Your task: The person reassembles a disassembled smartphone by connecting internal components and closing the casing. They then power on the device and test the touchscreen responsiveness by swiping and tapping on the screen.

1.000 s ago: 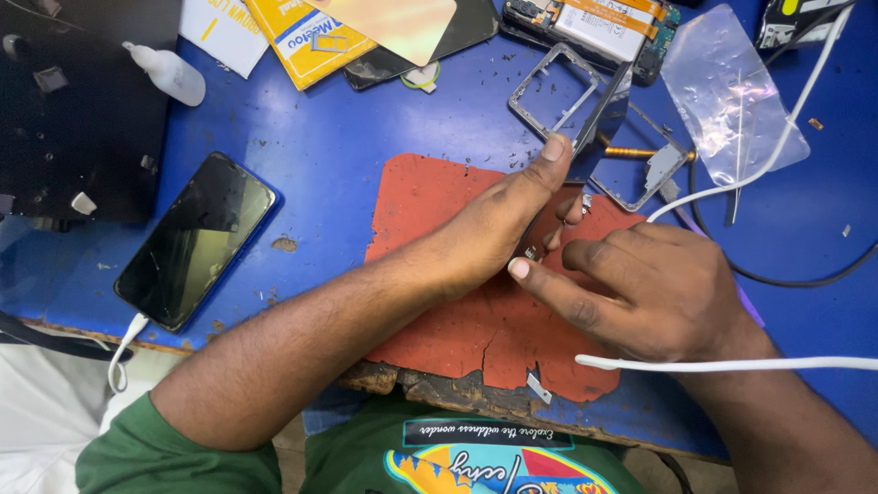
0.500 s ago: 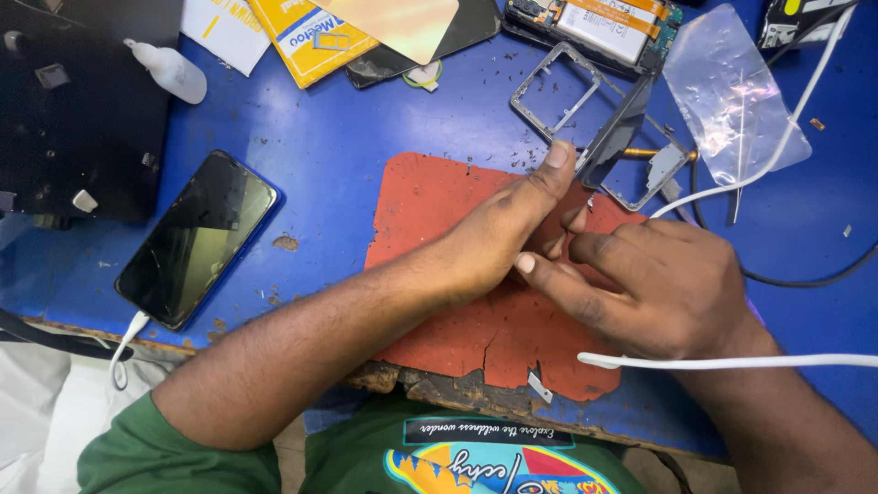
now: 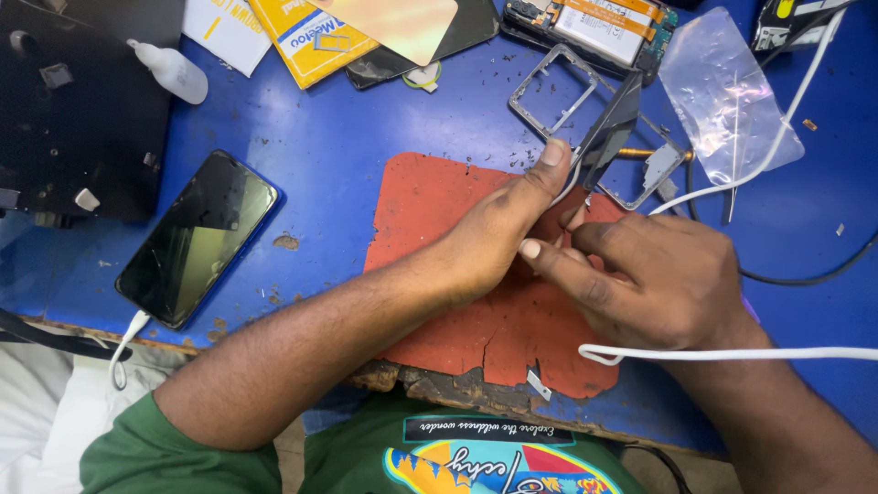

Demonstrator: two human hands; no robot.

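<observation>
Both hands meet over the red work mat point(image 3: 439, 229) on the blue bench point(image 3: 320, 137). Left hand point(image 3: 494, 233) comes in from 7 o'clock, forefinger stretched out toward 1 o'clock, its tip pressed on the edge of the phone frame point(image 3: 558, 87). Its other fingers are curled under; can't tell if they pinch anything.

Right hand point(image 3: 658, 274) comes in from 5 o'clock, fingers closed in a pinch at its 10 o'clock side. The pinched item is too small and too hidden to identify. It sits right where the two hands touch.

Dark tweezers point(image 3: 611, 133) stand tilted at 12 o'clock of the pinch, between the hands and the frame, tip pointing down toward the fingertips. Can't tell which hand holds them.

The frame lies at 12 to 1 o'clock of the hands, half off the mat, touching the left forefinger.

Around:
- white cable point(image 3: 732, 352) across the right wrist
- clear plastic bag point(image 3: 722, 91) at 2 o'clock, near the frame
- dark phone point(image 3: 197, 238) at 9 o'clock, well apart, cable plugged in
- small white squeeze bottle point(image 3: 174, 71) at 10 o'clock
- opened phone point(image 3: 594, 23) with its battery showing at 12 o'clock, beyond the frame
</observation>
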